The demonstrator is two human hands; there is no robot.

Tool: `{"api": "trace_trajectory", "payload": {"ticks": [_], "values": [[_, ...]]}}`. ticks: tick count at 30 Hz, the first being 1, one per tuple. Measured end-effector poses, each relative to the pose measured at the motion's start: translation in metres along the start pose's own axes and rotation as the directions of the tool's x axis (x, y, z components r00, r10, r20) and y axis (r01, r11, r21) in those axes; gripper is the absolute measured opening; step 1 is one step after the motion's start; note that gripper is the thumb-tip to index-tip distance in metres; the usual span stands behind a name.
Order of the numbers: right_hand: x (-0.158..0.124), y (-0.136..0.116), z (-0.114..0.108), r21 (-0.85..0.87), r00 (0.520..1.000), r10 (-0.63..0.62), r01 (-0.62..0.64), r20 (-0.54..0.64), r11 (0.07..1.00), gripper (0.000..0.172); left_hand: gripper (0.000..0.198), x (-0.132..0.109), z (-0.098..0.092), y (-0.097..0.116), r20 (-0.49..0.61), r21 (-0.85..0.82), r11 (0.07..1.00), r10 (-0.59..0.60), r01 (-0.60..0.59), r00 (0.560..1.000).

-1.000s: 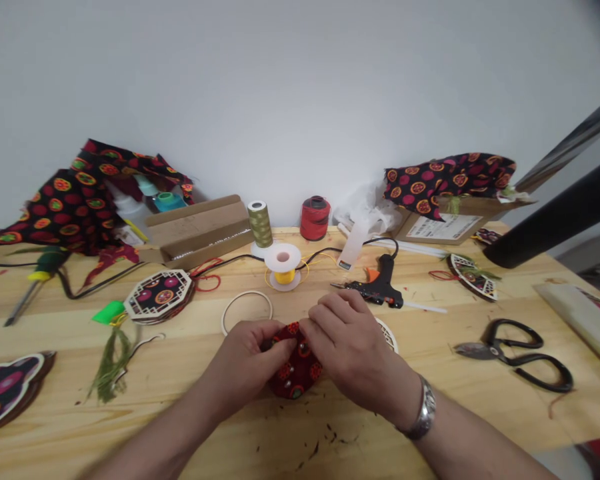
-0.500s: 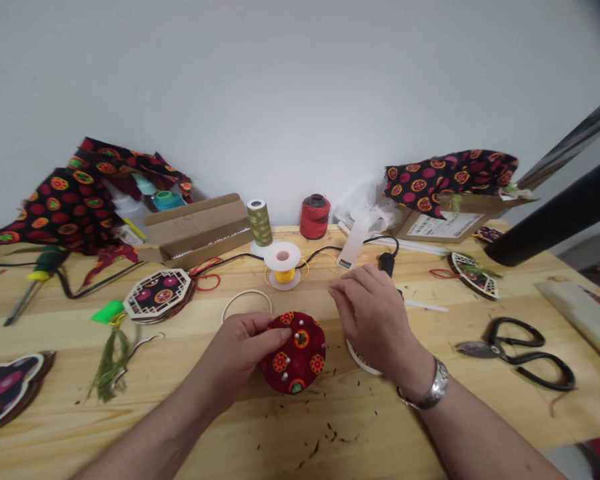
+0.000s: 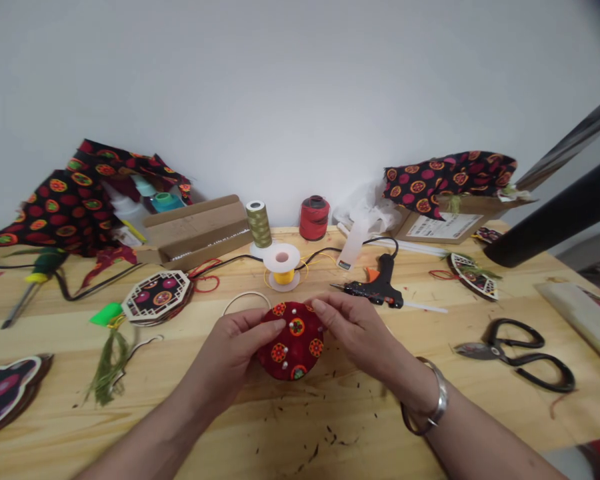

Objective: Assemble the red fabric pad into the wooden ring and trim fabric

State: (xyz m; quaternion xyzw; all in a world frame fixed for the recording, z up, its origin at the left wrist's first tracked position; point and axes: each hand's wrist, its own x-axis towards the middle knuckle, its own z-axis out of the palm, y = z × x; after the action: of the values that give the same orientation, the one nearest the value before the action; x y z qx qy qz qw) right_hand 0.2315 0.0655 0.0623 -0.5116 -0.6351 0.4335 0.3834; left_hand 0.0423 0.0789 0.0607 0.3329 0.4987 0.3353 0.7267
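Between my hands is a round disc covered in dark red patterned fabric (image 3: 294, 343), with several small white beads on its face. My left hand (image 3: 235, 343) grips its left edge, thumb on top and fingers beneath. At the upper right edge, my right hand (image 3: 357, 330) pinches it between thumb and fingers. A pale thin ring (image 3: 246, 295) lies on the table just behind my left hand. Beyond my right hand rests a black glue gun (image 3: 380, 287) with an orange trigger and a white glue stick in its back end.
Spools of yellow (image 3: 283, 275), olive (image 3: 259, 223) and red thread (image 3: 314, 219) stand behind. Black-handled shears (image 3: 515, 353) lie at right. An octagonal fabric ornament (image 3: 157, 297), a green tassel (image 3: 109, 367) and a screwdriver (image 3: 27, 290) are at left. Cardboard boxes (image 3: 205, 230) line the wall.
My right hand has moved left and down onto the disc's right edge, uncovering the glue gun. The disc has shifted slightly up and left in my left hand.
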Motion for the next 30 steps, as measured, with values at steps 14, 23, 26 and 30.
{"api": "trace_trajectory", "payload": {"ticks": [14,23,26,30], "values": [[-0.0018,-0.0043,0.0024,-0.031,0.997,0.068,-0.067,0.035,0.997,0.019,0.038,-0.0037,-0.0008,-0.0019,0.161,0.200,0.974,0.071,-0.103,0.984],[-0.0055,-0.0071,0.0022,-0.161,0.992,0.053,-0.034,0.115,0.986,0.023,0.032,0.0022,-0.0028,-0.0104,0.085,0.344,0.926,0.133,-0.154,0.987],[-0.0044,-0.0041,0.0011,-0.076,0.997,0.058,-0.054,0.053,0.996,0.032,0.031,0.0014,-0.0034,-0.0082,0.042,0.258,0.956,0.132,-0.139,0.990],[0.0005,0.0015,-0.0001,0.110,0.996,0.082,-0.077,-0.040,0.991,0.042,0.030,0.0025,-0.0037,-0.0037,-0.025,0.128,0.981,0.148,-0.144,0.989]]}}
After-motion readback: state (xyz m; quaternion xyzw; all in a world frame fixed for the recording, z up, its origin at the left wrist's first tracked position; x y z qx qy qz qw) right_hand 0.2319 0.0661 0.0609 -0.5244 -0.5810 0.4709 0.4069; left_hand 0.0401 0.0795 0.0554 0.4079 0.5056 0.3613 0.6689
